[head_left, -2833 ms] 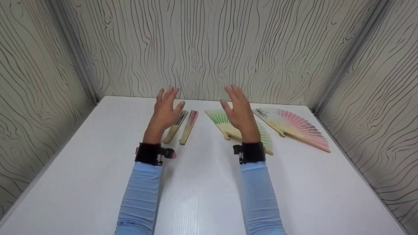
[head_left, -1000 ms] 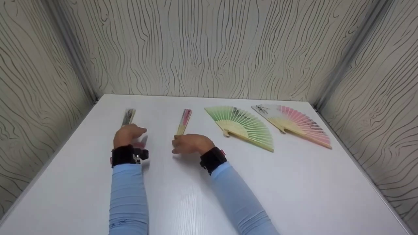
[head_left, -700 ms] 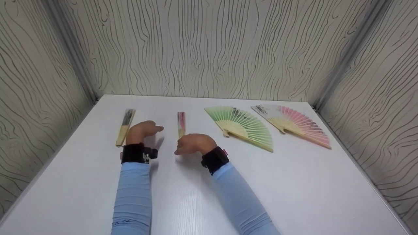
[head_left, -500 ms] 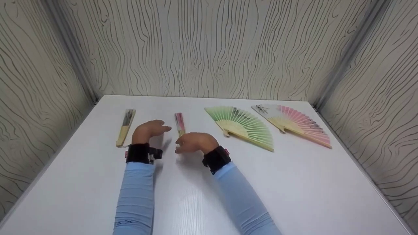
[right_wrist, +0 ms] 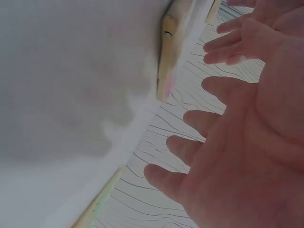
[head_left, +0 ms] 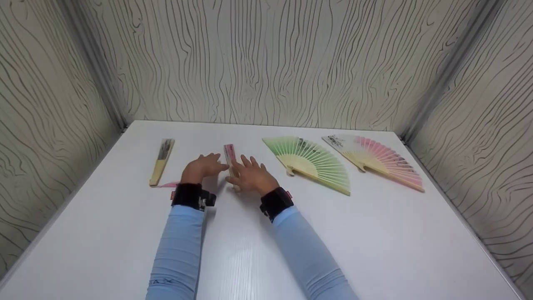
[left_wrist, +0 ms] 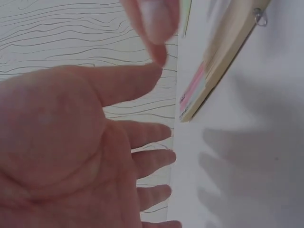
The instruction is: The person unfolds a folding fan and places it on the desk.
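A folded pink hand fan lies near the table's middle, its bamboo handle partly covered by my right hand. That hand has its fingers spread and grips nothing; in the right wrist view a gap shows between the fingers and the folded fan. Just left of the same fan, my left hand hovers with fingers extended, holding nothing. The left wrist view shows its palm apart from the fan. Farther left rests a folded fan with a dark grey leaf.
To the right lie a spread green fan and a spread white-and-pink fan. A pink tassel trails from the grey folded fan. Wood-patterned panels close in the white table at the back and sides.
The grey folded fan has shifted left, away from the pink one. My left hand has left it and moved right. My right hand has let go of the pink fan, its fingers spreading.
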A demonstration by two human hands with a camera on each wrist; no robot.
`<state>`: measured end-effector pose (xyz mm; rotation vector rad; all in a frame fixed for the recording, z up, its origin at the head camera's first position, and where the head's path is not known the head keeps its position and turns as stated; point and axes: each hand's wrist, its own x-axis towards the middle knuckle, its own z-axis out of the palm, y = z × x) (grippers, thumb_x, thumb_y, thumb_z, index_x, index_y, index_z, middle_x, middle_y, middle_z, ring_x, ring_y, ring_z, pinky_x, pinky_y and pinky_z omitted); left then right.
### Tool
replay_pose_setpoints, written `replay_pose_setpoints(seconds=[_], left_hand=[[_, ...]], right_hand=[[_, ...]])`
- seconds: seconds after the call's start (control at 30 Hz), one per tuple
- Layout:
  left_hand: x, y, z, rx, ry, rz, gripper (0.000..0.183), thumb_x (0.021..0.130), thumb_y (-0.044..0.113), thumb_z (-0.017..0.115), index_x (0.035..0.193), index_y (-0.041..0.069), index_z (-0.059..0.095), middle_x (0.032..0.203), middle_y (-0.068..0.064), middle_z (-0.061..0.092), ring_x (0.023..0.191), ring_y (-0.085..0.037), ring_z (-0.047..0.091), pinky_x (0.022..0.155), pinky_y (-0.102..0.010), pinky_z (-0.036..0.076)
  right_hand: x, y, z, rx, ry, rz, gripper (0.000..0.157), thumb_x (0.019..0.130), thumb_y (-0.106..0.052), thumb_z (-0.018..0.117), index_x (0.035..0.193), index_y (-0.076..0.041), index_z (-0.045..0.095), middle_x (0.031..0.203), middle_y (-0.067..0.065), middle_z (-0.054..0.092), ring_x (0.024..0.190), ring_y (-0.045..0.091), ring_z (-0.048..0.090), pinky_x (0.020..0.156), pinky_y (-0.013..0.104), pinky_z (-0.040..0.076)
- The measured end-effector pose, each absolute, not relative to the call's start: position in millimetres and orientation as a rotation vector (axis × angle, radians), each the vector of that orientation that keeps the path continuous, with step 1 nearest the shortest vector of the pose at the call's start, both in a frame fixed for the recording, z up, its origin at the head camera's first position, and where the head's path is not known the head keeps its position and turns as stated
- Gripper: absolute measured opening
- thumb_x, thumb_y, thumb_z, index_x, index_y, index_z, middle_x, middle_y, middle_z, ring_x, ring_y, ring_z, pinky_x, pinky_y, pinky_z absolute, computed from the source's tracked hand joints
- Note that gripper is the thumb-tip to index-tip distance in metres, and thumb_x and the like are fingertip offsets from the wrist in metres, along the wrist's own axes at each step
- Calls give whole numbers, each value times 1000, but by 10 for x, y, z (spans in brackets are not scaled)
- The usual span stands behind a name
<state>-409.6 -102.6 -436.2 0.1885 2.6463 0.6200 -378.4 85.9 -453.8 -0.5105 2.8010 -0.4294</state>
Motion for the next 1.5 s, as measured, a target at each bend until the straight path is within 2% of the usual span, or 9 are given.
replay_pose_setpoints(seconds=[0.2,0.33,0.57,0.8,1.0,1.13,1.23,1.33,1.5], left_hand=[[-4079,-927,-4407,229,2579,633,72,112,44,46,166,-2,36,174,-24,38,165,-42,34,139,-55,28],[-4072,-865,-4422,230,2607,567,65,109,43,48,153,-5,55,155,-24,60,133,-36,60,126,-54,47],[-4112,-782,-4473,315,2618,596,41,107,28,49,124,-4,69,111,-14,64,98,-27,55,105,-47,57],[-4145,-709,-4509,158,2600,971,41,105,26,47,126,-4,65,109,-10,57,101,-25,53,99,-38,53],[-4187,-663,-4531,-54,2489,1373,24,98,16,59,110,-3,67,82,0,55,76,-15,53,68,-23,46],[-4197,-622,-4496,-137,2299,1718,38,101,10,57,133,-10,61,102,-7,66,89,-17,64,90,-29,65],[-4189,-600,-4436,-136,2242,1902,55,100,4,55,153,-9,45,134,-20,64,112,-25,66,111,-43,63],[-4177,-590,-4372,-123,2279,1988,60,101,3,56,158,-6,40,148,-27,61,121,-31,68,112,-47,63],[-4150,-580,-4275,-63,2412,2006,51,107,8,63,155,-3,48,142,-27,67,120,-32,74,100,-41,68]], right_hand=[[-3791,887,-4630,-512,2753,-474,74,113,-56,46,173,-19,28,183,11,23,172,40,13,142,61,13],[-3780,879,-4665,-512,2776,-517,67,112,-52,50,170,-20,38,180,8,33,171,39,21,143,57,17],[-3785,887,-4663,-506,2786,-604,56,112,-33,53,166,-19,46,174,8,45,167,38,32,139,55,30],[-3853,909,-4671,-566,2725,-683,55,109,-22,59,162,-9,48,161,19,59,153,35,54,132,51,43],[-3884,901,-4661,-553,2747,-799,64,101,-11,71,161,-9,47,153,19,65,140,34,63,125,49,50],[-3936,870,-4644,-564,2806,-926,67,99,-2,68,162,-5,46,153,21,64,143,35,62,127,49,49],[-3966,856,-4599,-558,2846,-1073,67,97,3,66,161,-4,46,152,22,64,141,37,63,123,50,52],[-3969,855,-4520,-536,2827,-1249,69,95,5,69,160,-5,48,157,22,61,139,37,65,113,49,61],[-3941,869,-4384,-494,2769,-1426,68,96,2,71,160,-9,50,170,16,49,140,38,66,102,43,67]])
